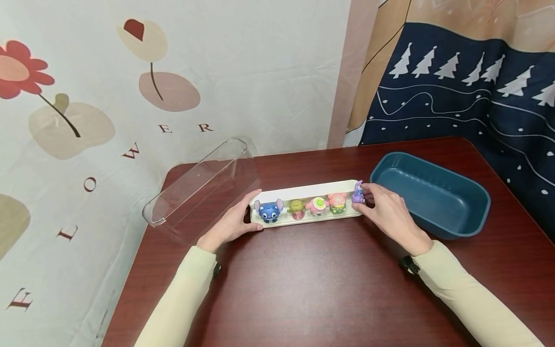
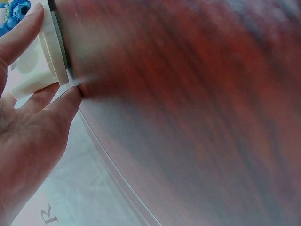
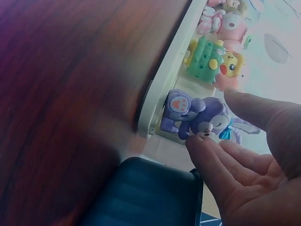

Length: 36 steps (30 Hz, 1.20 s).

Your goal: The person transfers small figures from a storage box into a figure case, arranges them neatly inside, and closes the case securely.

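Note:
A long white tray [image 1: 299,192] lies on the table with a row of small figurines in it. From left to right stand a blue big-eared figurine [image 1: 270,212], a green one [image 1: 297,209], a pink one with a green-and-white top [image 1: 317,206] and a pink one with a green lower part [image 1: 337,203]. My left hand [image 1: 232,219] grips the tray's left end, thumb at the front and fingers behind. At the right end, my right hand [image 1: 390,212] holds a purple rabbit figurine [image 3: 204,117] between thumb and fingertips, its feet just inside the tray's edge.
A deep blue-green plastic basin [image 1: 433,197] stands to the right, close behind my right hand. On the left, a clear plastic cover [image 1: 204,183] rests by the wall. A patterned cloth [image 1: 269,72] hangs behind the dark red wooden table [image 1: 295,289].

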### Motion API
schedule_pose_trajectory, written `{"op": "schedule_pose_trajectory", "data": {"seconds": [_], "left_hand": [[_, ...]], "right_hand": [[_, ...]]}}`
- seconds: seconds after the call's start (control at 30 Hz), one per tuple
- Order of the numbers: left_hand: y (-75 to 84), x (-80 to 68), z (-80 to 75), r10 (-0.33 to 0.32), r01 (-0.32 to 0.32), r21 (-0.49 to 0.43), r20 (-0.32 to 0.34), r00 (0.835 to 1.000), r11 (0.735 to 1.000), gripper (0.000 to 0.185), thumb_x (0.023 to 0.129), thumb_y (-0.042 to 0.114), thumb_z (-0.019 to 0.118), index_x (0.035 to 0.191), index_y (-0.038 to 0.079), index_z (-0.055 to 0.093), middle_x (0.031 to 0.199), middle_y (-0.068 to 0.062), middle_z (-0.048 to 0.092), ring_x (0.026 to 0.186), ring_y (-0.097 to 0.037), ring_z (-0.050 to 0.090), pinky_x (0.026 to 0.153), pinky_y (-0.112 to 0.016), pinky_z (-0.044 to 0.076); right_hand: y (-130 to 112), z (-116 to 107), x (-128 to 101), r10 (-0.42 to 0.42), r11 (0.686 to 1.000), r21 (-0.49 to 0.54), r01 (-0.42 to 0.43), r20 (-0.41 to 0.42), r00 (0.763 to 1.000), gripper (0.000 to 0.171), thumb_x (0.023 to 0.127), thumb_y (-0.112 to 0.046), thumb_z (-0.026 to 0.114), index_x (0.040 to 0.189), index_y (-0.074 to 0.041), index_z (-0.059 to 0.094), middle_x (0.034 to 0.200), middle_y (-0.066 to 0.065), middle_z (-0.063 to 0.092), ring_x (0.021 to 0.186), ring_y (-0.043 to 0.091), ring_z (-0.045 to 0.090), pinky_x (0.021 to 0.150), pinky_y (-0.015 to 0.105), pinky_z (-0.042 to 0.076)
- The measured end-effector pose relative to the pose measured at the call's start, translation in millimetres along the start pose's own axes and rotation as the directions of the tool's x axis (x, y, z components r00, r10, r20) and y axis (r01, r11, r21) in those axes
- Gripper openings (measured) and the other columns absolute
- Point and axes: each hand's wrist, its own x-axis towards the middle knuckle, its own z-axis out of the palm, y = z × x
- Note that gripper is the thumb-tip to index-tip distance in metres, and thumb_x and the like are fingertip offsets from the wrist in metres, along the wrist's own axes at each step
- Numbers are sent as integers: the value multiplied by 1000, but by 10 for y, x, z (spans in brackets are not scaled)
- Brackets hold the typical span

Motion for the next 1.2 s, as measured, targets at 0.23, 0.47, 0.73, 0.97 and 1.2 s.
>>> {"op": "schedule_pose_trajectory", "data": {"seconds": [0.23, 0.47, 0.73, 0.97, 1.2], "left_hand": [[2, -1, -5, -2, 2, 2, 1, 1000, 1000, 102, 84, 19, 89, 164, 17, 26, 163, -15, 37, 146, -34, 40, 120, -53, 31], [8, -10, -11, 4, -4, 3, -6, 1000, 1000, 102, 84, 19, 89, 163, 17, 26, 162, -16, 38, 145, -34, 41, 120, -53, 31], [-1, 2, -1, 6, -6, -2, 0, 1000, 1000, 102, 84, 19, 89, 163, 17, 26, 163, -15, 37, 146, -33, 40, 120, -52, 31], [2, -2, -7, 7, -7, 3, -2, 1000, 1000, 102, 83, 19, 89, 163, 17, 26, 163, -15, 37, 146, -34, 40, 120, -53, 31], [-10, 7, 6, 4, -4, 8, 0, 1000, 1000, 102, 84, 19, 89, 163, 17, 26, 162, -15, 38, 146, -32, 41, 120, -52, 32]], "right_hand": [[-19, -77, -50, -14, 1000, -7, 14, -15, 1000, 61, 86, -14, 86, 137, 6, 58, 122, 25, 67, 101, 38, 70, 87, 56, 58], [-23, -199, -73, -24, 999, -45, 21, -50, 998, 58, 88, -12, 83, 138, 4, 58, 124, 27, 66, 100, 40, 70, 84, 59, 58], [27, -391, -7, -79, 993, -87, 79, -5, 997, 50, 91, -9, 78, 137, -1, 62, 132, 24, 64, 118, 42, 61, 95, 65, 51], [106, -535, 196, -231, 968, -71, 242, 136, 963, 55, 89, -3, 79, 141, -5, 61, 145, 21, 57, 142, 43, 40, 112, 67, 34], [162, -527, 309, -221, 972, -32, 234, 222, 950, 53, 92, -2, 76, 142, -8, 61, 145, 17, 59, 148, 41, 34, 116, 69, 28]]}}
